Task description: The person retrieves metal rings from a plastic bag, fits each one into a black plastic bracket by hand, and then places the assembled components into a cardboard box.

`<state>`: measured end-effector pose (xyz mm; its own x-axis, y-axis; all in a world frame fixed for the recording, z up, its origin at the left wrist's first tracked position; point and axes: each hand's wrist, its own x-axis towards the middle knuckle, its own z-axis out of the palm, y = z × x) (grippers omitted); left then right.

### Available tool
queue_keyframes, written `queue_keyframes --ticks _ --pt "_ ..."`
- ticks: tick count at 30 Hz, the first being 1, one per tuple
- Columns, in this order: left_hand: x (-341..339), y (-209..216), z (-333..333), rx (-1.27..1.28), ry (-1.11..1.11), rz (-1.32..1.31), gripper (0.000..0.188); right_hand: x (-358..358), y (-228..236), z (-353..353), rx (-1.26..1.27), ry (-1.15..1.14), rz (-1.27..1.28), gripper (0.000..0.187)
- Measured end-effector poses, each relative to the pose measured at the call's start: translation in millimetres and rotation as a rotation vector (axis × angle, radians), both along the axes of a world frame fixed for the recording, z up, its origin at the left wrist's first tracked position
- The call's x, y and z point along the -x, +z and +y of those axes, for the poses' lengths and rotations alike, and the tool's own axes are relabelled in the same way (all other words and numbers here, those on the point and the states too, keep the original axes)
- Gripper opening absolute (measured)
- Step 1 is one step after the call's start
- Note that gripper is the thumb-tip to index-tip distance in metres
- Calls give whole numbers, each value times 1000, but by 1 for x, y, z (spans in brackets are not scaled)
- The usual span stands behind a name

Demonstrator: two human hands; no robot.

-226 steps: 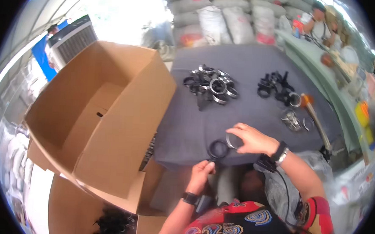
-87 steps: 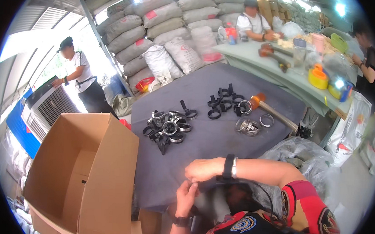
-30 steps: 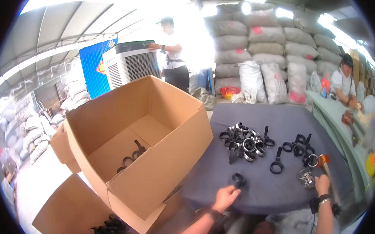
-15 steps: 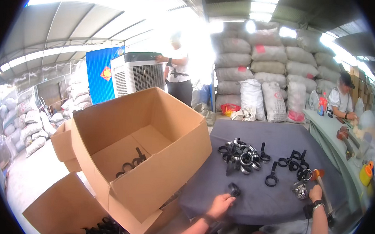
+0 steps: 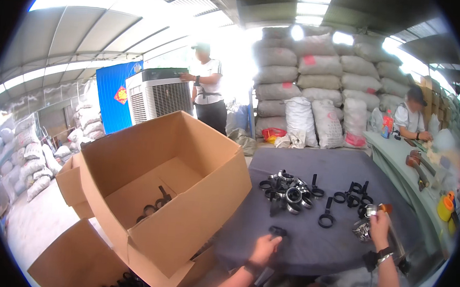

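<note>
My left hand (image 5: pixel 264 251), near the front edge of the table, is closed on a black ring clamp (image 5: pixel 277 231), seen almost edge-on. At the right side, my right hand (image 5: pixel 379 228) pinches a silver metal ring (image 5: pixel 372 208); its fingers partly cover it. Just beside that hand lies a small stack of silver rings (image 5: pixel 361 230). A hammer with an orange head (image 5: pixel 387 208) rests there too, its handle partly behind my arm. Black ring clamps with stems (image 5: pixel 353 195) lie beyond, and one clamp (image 5: pixel 326 220) sits apart. A heap of black and silver rings (image 5: pixel 290 191) is mid-table.
A large open cardboard box (image 5: pixel 196 199) with a few clamps inside leans at the table's left. Below it, another carton (image 5: pixel 73 255) holds black parts. A green bench (image 5: pixel 391 152) runs along the right, where a person sits. Another person stands by an air cooler (image 5: pixel 162 96).
My right hand has moved up and away from me, from beside the hammer handle to a silver ring. My left hand still holds the black clamp, now turned flatter. The view has shifted slightly.
</note>
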<state>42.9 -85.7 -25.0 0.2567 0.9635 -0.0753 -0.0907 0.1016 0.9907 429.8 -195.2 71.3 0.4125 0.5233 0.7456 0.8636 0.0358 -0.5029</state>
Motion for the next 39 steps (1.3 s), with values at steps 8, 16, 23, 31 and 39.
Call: queue_keyframes --ticks 8,16,23,31,39 --pt "-43 41 -61 113 -113 -413 7 181 -32 0 410 785 279 15" --pt "-31 29 -69 130 47 -479 13 215 -45 -12 419 838 507 11" --pt "-17 31 -52 172 105 -547 14 196 -33 -9 270 635 538 9" --pt "11 20 -44 172 -163 -778 16 102 -61 22 659 107 -379 13" --pt "15 20 -57 188 -314 -875 18 192 -32 2 673 1016 1044 31"
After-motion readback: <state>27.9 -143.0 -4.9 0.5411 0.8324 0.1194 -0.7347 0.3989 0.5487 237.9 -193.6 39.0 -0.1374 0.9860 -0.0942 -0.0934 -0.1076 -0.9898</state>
